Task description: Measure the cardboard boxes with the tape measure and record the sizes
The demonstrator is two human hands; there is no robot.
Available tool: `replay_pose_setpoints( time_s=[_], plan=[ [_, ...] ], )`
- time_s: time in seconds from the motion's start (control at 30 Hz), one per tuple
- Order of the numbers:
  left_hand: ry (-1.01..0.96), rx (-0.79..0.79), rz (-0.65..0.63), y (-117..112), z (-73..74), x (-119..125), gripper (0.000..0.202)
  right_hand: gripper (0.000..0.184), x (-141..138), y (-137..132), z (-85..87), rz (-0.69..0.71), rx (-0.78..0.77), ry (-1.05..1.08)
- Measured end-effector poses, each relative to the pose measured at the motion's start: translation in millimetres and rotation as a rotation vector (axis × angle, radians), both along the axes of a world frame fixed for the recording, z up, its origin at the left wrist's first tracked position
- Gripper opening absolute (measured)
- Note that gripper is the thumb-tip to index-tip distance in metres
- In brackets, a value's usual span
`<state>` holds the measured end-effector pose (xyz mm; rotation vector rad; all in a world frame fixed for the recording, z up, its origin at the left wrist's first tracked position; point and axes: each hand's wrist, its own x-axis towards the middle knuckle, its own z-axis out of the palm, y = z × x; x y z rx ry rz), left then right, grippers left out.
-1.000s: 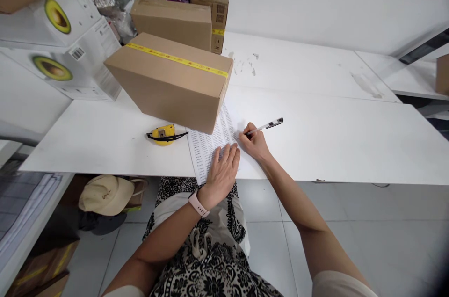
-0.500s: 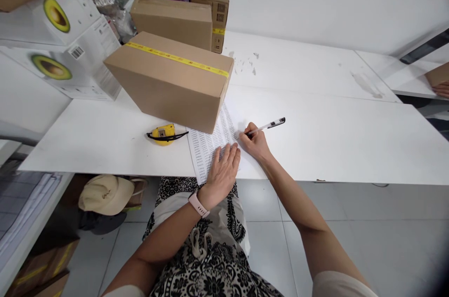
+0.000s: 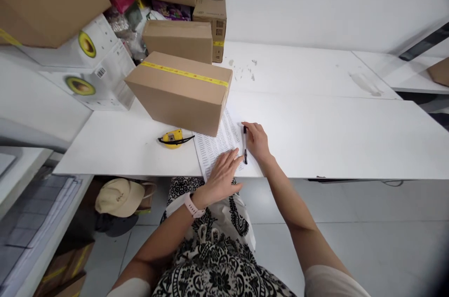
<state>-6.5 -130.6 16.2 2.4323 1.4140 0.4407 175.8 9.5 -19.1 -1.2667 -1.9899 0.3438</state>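
My right hand (image 3: 257, 140) has its fingers curled at the upper end of a clear pen with black ends (image 3: 245, 145). The pen points toward me, over the right side of a printed sheet (image 3: 219, 142) covered in rows of small text. My left hand (image 3: 222, 170), with a pale pink watch band (image 3: 193, 206) at the wrist, rests on the sheet's lower edge, fingers spread. Its fingertips come close to the pen's lower end; whether they touch it I cannot tell. A taped cardboard box (image 3: 178, 96) covers the sheet's upper left part.
A yellow tape measure (image 3: 173, 139) with a black strap lies left of the sheet on the white table (image 3: 333, 138). More cartons (image 3: 178, 39) and white boxes with avocado pictures (image 3: 101, 77) are stacked at the back left. Below hangs a beige cap (image 3: 119, 197).
The pen has swung from slanting up and right to pointing toward me. My left hand has lifted partly and spread its thumb. The view has shifted slightly left.
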Motion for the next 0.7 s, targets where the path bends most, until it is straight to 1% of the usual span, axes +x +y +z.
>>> replay_pose_setpoints(
  time_s=[0.03,0.07,0.13,0.17,0.23,0.27,0.3,0.37,0.47,0.5,0.57,0.63,0.7],
  plan=[
    [-0.068,0.02,0.033,-2.6,3.9,-11.8,0.061,0.048,-0.4,0.8,-1.1,-0.003,-0.001,-0.007],
    [-0.13,0.061,0.092,-4.4,7.1,-26.0,0.049,0.051,-0.8,1.8,-2.1,-0.014,-0.003,-0.004],
    [-0.215,0.189,0.264,-5.3,11.2,-60.2,0.027,0.052,-1.5,4.2,-3.8,-0.053,-0.01,0.011],
    [-0.227,0.255,0.364,-4.3,12.3,-79.0,0.021,0.051,-1.8,5.5,-4.6,-0.07,-0.011,0.013],
    [-0.192,0.331,0.535,-0.1,13.8,-115.8,0.017,0.047,-2.8,7.4,-6.1,-0.091,-0.007,-0.001],
    [-0.163,0.334,0.589,2.7,14.7,-132.2,0.018,0.045,-3.3,7.9,-6.8,-0.094,-0.004,-0.011],
    [-0.131,0.313,0.62,6.0,15.7,-146.3,0.022,0.043,-3.9,8.1,-7.4,-0.096,0.0,-0.02],
    [-0.09,0.218,0.628,13.8,18.2,-166.4,0.034,0.041,-4.8,8.1,-8.5,-0.102,0.004,-0.028],
    [-0.162,0.011,0.579,28.6,20.4,-178.2,0.053,0.039,-5.1,8.2,-9.5,-0.114,-0.004,-0.017],
    [-0.203,-0.037,0.567,33.5,20.3,-178.8,0.057,0.039,-5.1,8.3,-9.1,-0.12,-0.011,-0.006],
    [-0.271,-0.073,0.561,41.1,19.2,-177.0,0.058,0.038,-5.5,7.0,-5.5,-0.142,-0.017,0.033],
    [-0.314,-0.061,0.566,42.4,18.8,-172.9,0.055,0.036,-8.4,0.1,4.3,-0.194,0.018,0.105],
    [-0.374,-0.076,0.536,35.9,21.4,-167.5,0.053,0.033,-16.5,-16.0,21.7,-0.249,0.07,0.213]
  ],
)
